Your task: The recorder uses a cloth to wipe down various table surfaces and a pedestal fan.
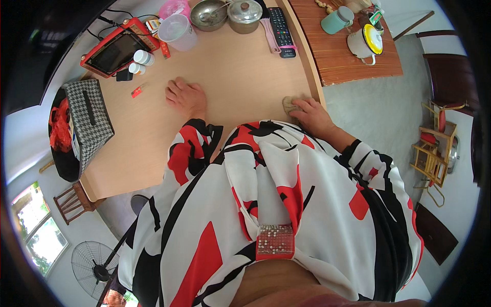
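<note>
My right hand (312,117) is closed on a greyish-green cloth (290,106), pressing it on the light wooden table (238,84) by its right edge. To the left, my left hand (187,98) rests on the same tabletop with its fingers curled; no object shows in it. A small red packet (136,92) lies left of that hand. Beyond it stand two white bottles (144,57) beside a red-framed device with a dark screen (119,48).
Along the back are a translucent plastic cup (177,32), a metal bowl (208,15), a lidded pot (244,16) and a remote control (283,32). A houndstooth bag (90,119) sits at the left edge. A darker table (353,63) with an enamel pot (360,44) adjoins at right.
</note>
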`<action>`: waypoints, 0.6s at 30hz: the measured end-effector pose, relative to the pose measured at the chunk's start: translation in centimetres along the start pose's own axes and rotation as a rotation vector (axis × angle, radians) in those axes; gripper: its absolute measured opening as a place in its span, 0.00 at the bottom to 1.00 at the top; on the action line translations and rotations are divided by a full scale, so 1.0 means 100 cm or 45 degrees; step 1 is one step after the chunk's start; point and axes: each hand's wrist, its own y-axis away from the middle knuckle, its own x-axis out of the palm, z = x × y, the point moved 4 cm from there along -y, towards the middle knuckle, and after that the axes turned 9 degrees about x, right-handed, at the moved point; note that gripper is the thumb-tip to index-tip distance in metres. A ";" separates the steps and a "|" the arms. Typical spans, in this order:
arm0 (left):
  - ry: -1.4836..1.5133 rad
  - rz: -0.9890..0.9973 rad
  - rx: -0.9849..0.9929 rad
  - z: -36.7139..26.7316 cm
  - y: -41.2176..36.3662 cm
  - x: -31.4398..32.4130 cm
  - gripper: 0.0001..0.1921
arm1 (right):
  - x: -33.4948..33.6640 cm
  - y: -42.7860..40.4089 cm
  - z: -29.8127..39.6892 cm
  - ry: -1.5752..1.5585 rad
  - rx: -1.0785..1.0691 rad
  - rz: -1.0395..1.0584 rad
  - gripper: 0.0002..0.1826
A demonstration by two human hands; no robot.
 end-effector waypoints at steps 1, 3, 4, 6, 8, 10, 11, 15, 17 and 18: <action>0.013 0.046 -0.005 0.000 0.000 0.000 0.18 | 0.004 -0.002 0.001 -0.003 0.011 0.001 0.17; 0.024 0.090 0.002 -0.002 -0.001 -0.001 0.20 | 0.008 -0.022 -0.004 0.093 0.091 -0.242 0.17; 0.033 0.094 -0.002 -0.004 -0.002 -0.003 0.19 | 0.009 -0.038 -0.011 0.097 0.091 -0.338 0.17; 0.047 0.107 0.028 -0.007 -0.002 -0.005 0.19 | 0.009 -0.072 -0.024 0.064 0.157 -0.466 0.18; 0.031 0.136 0.024 -0.011 0.000 -0.005 0.18 | -0.002 -0.089 -0.021 0.029 0.227 -0.496 0.19; 0.004 0.063 0.031 -0.008 0.001 -0.005 0.17 | -0.005 -0.095 -0.013 0.098 0.310 -0.318 0.21; -0.017 -0.010 0.028 -0.008 0.001 -0.005 0.15 | -0.002 -0.084 -0.013 0.094 0.327 -0.319 0.21; 0.005 0.030 0.084 -0.011 -0.001 0.003 0.16 | 0.019 0.002 -0.007 0.064 0.252 -0.253 0.21; -0.049 0.035 0.008 -0.006 -0.002 0.001 0.16 | 0.025 0.035 0.004 0.030 0.226 0.016 0.22; -0.035 0.030 0.021 -0.007 -0.003 0.001 0.16 | 0.022 0.052 0.009 -0.003 0.276 0.214 0.23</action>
